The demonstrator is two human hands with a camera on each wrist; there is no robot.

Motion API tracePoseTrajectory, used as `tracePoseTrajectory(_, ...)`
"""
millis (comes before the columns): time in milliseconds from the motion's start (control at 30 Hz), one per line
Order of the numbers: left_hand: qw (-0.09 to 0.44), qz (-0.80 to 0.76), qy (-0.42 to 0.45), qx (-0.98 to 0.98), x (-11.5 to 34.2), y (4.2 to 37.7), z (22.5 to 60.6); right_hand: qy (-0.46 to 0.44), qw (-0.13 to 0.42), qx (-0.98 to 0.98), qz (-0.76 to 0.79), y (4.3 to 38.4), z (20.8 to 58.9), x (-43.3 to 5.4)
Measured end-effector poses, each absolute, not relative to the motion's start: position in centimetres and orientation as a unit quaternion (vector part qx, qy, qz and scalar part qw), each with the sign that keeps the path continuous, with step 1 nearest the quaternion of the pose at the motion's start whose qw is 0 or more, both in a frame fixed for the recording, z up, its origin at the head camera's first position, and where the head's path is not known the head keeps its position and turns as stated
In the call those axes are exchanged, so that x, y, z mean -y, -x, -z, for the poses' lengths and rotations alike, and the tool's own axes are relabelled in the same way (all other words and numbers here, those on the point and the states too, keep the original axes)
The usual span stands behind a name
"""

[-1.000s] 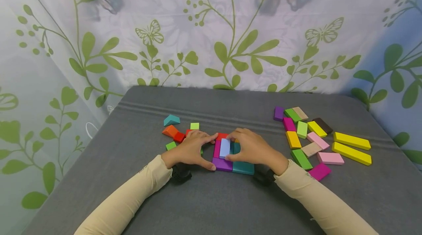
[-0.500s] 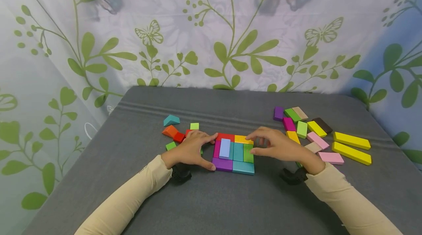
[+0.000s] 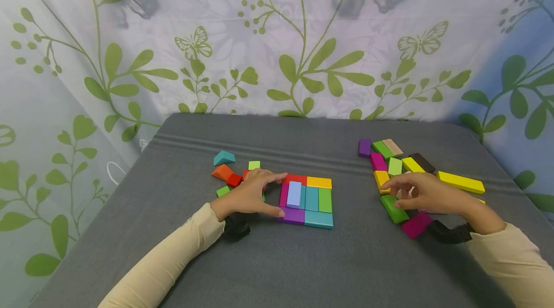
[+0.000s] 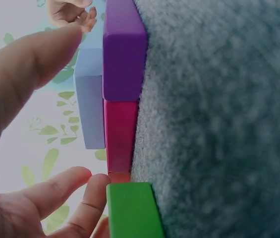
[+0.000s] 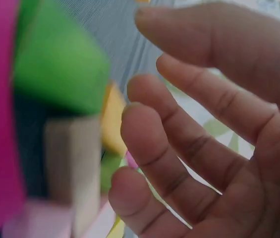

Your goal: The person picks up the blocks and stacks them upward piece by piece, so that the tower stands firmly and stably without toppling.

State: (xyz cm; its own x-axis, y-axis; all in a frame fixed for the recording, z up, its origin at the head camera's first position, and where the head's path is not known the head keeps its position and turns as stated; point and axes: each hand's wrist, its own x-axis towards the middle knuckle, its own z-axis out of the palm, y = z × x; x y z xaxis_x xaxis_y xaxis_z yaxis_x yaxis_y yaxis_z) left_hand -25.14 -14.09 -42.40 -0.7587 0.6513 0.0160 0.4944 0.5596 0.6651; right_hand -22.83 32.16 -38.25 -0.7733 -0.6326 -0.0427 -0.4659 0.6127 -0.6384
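Note:
A flat square of coloured wooden blocks lies mid-table: a red block [image 3: 295,179], a yellow-orange block [image 3: 319,182], a purple block [image 3: 292,216], a magenta block [image 4: 120,136] and several teal and green ones. On top of its left part rests a light blue block [image 3: 294,194]. My left hand [image 3: 250,194] is at the square's left side, thumb and index finger spread near its corners, holding nothing. Over the right-hand pile hovers my right hand [image 3: 426,195], nothing between its fingers, close to a green block [image 3: 394,209] and an orange block [image 3: 382,180]. It hides part of the pile.
Loose blocks lie left of the square, including a teal triangle-like block [image 3: 224,157] and an orange one [image 3: 222,172]. The right pile includes a long yellow block [image 3: 460,182], a dark brown block [image 3: 421,162] and a magenta block [image 3: 416,224]. A patterned curtain [image 3: 242,58] hangs behind.
My right hand has let go of the light blue block, which stays on the square, and has moved right to the loose pile. My left hand has hardly moved.

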Motion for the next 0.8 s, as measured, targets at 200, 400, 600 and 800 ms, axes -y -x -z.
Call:
tracePoseTrajectory(200,0.113,-0.340,-0.330,-0.873,13.7,25.1,42.0,0.314,0.177,-0.878,0.315,22.7,39.0,-34.4)
tracePoseTrajectory(400,0.120,-0.331,-0.326,-0.877,13.0,25.3,41.7,0.289,0.191,-0.892,0.290,22.2,38.8,-33.8)
tracePoseTrajectory(600,0.122,-0.318,-0.326,-0.882,12.6,25.5,41.4,0.272,0.189,-0.905,0.268,22.0,38.5,-32.3)
tracePoseTrajectory(800,0.124,-0.315,-0.326,-0.882,12.4,25.6,41.5,0.297,0.162,-0.890,0.305,22.3,40.6,-31.7)
